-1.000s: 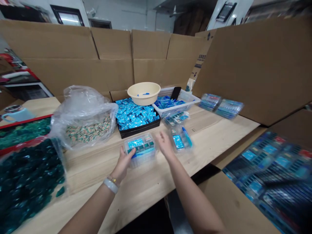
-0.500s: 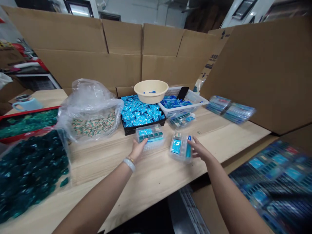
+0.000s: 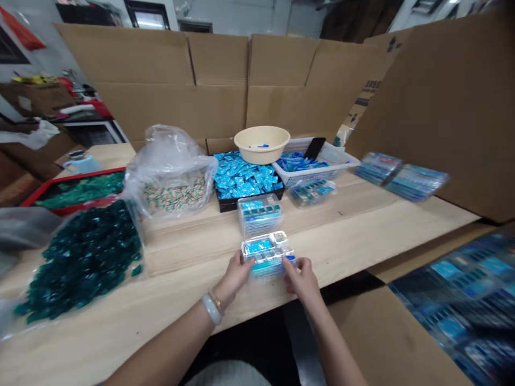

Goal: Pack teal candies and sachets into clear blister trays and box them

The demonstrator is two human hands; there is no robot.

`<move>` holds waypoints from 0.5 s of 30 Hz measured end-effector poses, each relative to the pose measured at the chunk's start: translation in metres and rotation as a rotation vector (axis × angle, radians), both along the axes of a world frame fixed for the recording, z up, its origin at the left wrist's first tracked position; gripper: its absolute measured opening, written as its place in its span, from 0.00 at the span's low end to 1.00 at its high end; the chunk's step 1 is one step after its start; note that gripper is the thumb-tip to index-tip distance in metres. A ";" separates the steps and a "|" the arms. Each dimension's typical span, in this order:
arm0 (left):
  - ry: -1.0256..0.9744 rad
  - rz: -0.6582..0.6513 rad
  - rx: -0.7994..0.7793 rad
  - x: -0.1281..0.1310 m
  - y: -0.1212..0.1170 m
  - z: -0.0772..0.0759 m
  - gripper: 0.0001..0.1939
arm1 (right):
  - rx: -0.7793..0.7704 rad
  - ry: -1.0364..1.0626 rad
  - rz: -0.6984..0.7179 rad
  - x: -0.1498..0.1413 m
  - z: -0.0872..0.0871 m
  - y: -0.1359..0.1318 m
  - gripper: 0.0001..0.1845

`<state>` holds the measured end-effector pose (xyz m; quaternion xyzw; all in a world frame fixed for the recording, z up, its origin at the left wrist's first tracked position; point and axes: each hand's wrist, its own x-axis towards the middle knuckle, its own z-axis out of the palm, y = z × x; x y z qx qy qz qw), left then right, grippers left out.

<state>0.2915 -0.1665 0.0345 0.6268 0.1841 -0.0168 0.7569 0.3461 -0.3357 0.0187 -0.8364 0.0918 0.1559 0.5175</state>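
One clear plastic box [image 3: 267,254] being gripped from both sides, left hand [image 3: 240,277] and right hand [image 3: 302,278] closed on its ends, near edge being hidden by fingers [image 3: 292,261], second box [image 3: 259,214] being left untouched at 12 o'clock

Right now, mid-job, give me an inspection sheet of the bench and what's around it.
Surface: light wooden table, crowded toward the back.
Job's things: clear compartment box holding blue sachets; second clear box directly behind it.
Clutter: black tray of blue sachets, cream basin, white basket with a phone, plastic bag of patterned sachets, bag of dark green pods.
Hands: left hand and right hand grip the clear compartment box from either side.
Cables: nothing seen.
Surroundings: cardboard sheets stand behind the table; a blurred stack of packs lies lower right.
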 end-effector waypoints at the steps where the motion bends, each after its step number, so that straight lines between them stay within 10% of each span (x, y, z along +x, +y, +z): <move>1: -0.004 0.031 0.018 -0.001 0.007 0.001 0.17 | -0.013 -0.016 0.029 -0.007 -0.002 0.006 0.30; 12: 0.003 0.160 0.229 -0.055 0.090 -0.002 0.15 | 0.007 0.090 0.434 -0.016 -0.002 0.066 0.27; 15: 0.050 0.303 0.406 -0.089 0.133 -0.001 0.18 | -0.200 -0.058 0.533 -0.004 0.003 0.073 0.24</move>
